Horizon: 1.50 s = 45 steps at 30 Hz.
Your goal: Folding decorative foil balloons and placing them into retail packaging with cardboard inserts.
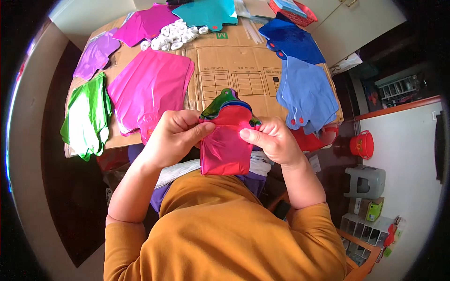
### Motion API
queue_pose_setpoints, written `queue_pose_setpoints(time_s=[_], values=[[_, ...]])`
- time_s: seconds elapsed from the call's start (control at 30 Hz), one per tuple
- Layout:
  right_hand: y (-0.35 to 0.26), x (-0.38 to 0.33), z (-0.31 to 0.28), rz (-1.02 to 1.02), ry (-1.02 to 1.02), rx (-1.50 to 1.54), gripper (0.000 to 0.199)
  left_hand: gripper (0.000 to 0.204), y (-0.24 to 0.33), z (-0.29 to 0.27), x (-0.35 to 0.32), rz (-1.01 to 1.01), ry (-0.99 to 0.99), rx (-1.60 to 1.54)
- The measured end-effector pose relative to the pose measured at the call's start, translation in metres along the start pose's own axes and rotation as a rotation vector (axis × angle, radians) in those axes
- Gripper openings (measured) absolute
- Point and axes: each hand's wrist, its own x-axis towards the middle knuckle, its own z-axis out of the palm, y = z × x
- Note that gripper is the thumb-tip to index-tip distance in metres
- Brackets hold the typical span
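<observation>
Close to my body I hold a small bundle of flat, shiny foil balloons (pixel 227 150), pink-red on the near side with green and dark blue edges showing at the top. My left hand (pixel 176 133) pinches its upper left corner between thumb and curled fingers. The upper right corner is gripped the same way by my right hand (pixel 275 139). A crease runs across between my thumbs. Just beyond my left hand lies a stack of large pink foil sheets (pixel 152 89). Light blue foil sheets (pixel 307 91) with red dots lie beyond my right hand.
A cardboard sheet (pixel 227 54) covers the table. On it are green (pixel 86 117), purple (pixel 96 54), magenta (pixel 145 23), teal (pixel 206 13) and dark blue foil stacks (pixel 290 40), plus a pile of white ribbon rolls (pixel 173 36). At right stand a red bucket (pixel 362 145) and grey stool (pixel 365 181).
</observation>
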Motion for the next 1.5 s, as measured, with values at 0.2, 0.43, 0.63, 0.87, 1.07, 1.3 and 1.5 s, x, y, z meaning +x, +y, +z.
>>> queue_pose_setpoints(time_s=[0.2,0.43,0.63,0.87,1.07,1.3,1.5], values=[[0.000,-0.002,0.003,-0.356,-0.137,0.161,0.030,0.020,0.010,-0.001,-0.007,0.388,-0.187,-0.165],[-0.012,0.002,-0.002,-0.450,0.015,-0.453,0.063,0.019,0.014,-0.007,-0.002,0.128,-0.161,-0.112],[-0.011,0.010,-0.006,-0.553,-0.049,-0.828,0.071,0.019,-0.017,-0.015,0.015,-0.042,-0.093,-0.678],[0.005,0.025,-0.007,-0.620,0.106,-0.687,0.046,0.018,-0.021,-0.009,0.019,-0.115,-0.069,-0.801],[-0.008,0.021,0.004,-0.364,0.283,-0.600,0.012,0.029,-0.008,-0.005,0.006,-0.126,-0.051,-0.826],[-0.002,0.021,0.011,-0.012,0.207,0.205,0.016,0.018,-0.028,0.013,0.007,0.078,0.170,-0.378],[0.000,0.025,-0.013,0.182,0.020,0.207,0.027,0.026,-0.011,0.016,0.013,0.066,0.152,-0.389]])
